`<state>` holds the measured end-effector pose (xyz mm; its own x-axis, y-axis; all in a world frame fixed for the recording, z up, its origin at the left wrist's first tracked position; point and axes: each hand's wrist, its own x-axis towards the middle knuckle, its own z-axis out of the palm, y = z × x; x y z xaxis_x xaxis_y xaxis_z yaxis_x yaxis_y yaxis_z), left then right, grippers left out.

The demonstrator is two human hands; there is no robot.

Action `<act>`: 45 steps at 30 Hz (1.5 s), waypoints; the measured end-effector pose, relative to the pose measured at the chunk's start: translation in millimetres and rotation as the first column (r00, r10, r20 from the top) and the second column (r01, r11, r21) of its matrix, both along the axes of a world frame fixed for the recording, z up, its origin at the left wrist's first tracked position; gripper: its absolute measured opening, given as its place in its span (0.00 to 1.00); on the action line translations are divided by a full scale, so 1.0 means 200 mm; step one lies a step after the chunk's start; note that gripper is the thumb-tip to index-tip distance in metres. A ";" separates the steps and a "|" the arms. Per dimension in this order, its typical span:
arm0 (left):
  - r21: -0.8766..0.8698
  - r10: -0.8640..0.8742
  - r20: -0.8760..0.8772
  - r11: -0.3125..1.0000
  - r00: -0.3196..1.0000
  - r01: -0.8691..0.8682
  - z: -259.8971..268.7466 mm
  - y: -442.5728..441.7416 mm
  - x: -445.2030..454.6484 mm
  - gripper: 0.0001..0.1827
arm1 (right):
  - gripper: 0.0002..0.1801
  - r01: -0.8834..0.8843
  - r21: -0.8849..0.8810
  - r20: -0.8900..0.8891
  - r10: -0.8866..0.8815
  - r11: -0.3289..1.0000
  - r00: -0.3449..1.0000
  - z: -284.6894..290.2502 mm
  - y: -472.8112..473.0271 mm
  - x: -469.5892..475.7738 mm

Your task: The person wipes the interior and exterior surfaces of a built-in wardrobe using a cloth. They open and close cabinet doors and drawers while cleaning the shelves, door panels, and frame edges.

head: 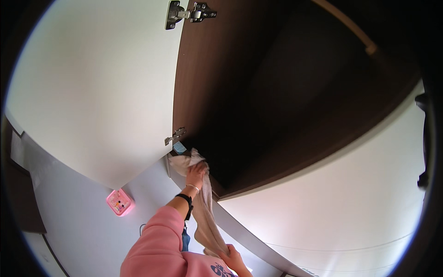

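My left hand (196,172), with a black band and a bracelet at the wrist, holds one bunched end of a pale beige cloth (202,207). That end lies over the bottom front edge of a dark wood cabinet (221,114), close to its left corner. Down near my body, my right hand (234,258) grips the other end, so the cloth hangs between both hands. Just beyond the left fingers, a small light-blue packet or card (179,148) bearing writing rests in the cabinet's corner. The cabinet's depth is too dark to make out.
At left a white door (93,93) stands open on metal hinges (190,14). Another white panel (332,200) spans the right side. A brown rod (349,24) crosses the cabinet's upper right. A pink box (120,203) sits on the grey floor (79,207) below the door.
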<state>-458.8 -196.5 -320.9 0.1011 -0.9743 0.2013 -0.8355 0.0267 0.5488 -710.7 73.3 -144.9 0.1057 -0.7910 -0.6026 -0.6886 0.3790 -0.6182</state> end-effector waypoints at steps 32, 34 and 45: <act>0.532 -0.493 0.421 0.814 0.761 0.233 0.25 0.24 0.98 0.15 | 0.28 0.028 0.007 0.175 -0.029 1.000 0.984 0.14 0.07 0.43; 0.534 -0.329 0.122 0.817 0.936 0.218 0.29 0.39 0.93 0.14 | 0.25 0.241 -0.028 0.306 -0.221 0.970 0.926 0.13 0.11 0.34; -0.109 -0.658 -0.307 0.742 0.687 0.662 1.86 -0.12 0.24 0.18 | 0.28 0.425 0.459 0.845 -0.531 0.780 0.063 0.20 -0.31 0.55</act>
<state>-411.7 -219.7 51.6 -0.5149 -0.8150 0.2658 -0.3921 0.4996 0.7725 -601.1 11.0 -104.8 0.2144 -0.8726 -0.4389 0.6762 0.4569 -0.5780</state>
